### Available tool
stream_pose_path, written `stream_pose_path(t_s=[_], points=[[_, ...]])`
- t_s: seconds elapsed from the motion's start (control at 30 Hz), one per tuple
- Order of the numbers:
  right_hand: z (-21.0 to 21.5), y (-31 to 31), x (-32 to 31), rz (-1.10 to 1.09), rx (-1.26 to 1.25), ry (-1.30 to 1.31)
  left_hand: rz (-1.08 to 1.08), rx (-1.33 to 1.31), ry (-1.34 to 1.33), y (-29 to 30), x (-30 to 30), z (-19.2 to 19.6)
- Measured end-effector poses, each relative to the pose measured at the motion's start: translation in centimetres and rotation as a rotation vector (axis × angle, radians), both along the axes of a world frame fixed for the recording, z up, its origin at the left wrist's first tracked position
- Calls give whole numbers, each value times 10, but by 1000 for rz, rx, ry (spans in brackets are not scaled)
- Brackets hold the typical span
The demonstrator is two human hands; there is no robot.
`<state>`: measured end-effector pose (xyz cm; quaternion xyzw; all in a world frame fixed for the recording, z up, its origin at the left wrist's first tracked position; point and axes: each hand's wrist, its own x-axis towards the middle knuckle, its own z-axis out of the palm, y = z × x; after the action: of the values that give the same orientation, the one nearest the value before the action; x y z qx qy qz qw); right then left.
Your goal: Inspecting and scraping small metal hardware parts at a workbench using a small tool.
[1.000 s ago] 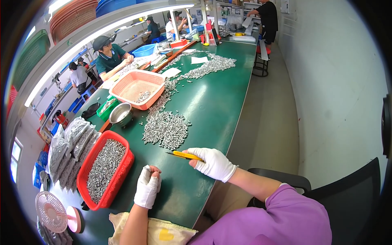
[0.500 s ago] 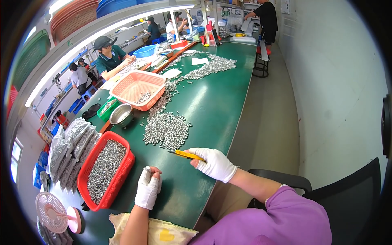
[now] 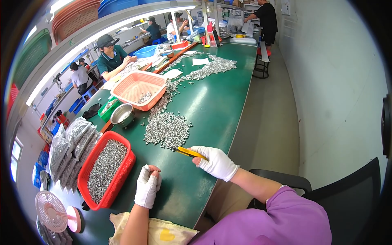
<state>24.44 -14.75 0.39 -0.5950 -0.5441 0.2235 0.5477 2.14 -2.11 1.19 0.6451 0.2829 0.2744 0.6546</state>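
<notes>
Near the metal pieces (image 3: pixel 167 130), the right hand's (image 3: pixel 215 162) fingers grip a slim yellow tool (image 3: pixel 189 152); the left hand (image 3: pixel 148 185) curls, contents unclear.

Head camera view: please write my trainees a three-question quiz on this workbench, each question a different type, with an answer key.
1. Which hand holds the yellow utility knife?
2. True or false: the left hand is without a glove.
3. Fill in the colour: the loose pile of small metal parts lies on a ____ tabletop.

Key:
1. The right hand.
2. False; it wears a white glove.
3. Green.
</notes>
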Motion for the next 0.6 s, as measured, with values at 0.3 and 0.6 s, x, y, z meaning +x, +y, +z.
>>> stream_pose_path(t_s=[0.3,0.6], points=[[2,-1,0,6,3,-21,-3,27,16,1,0,-1],[5,-2,-1,3,5,-39,-10,16,20,1,0,-1]])
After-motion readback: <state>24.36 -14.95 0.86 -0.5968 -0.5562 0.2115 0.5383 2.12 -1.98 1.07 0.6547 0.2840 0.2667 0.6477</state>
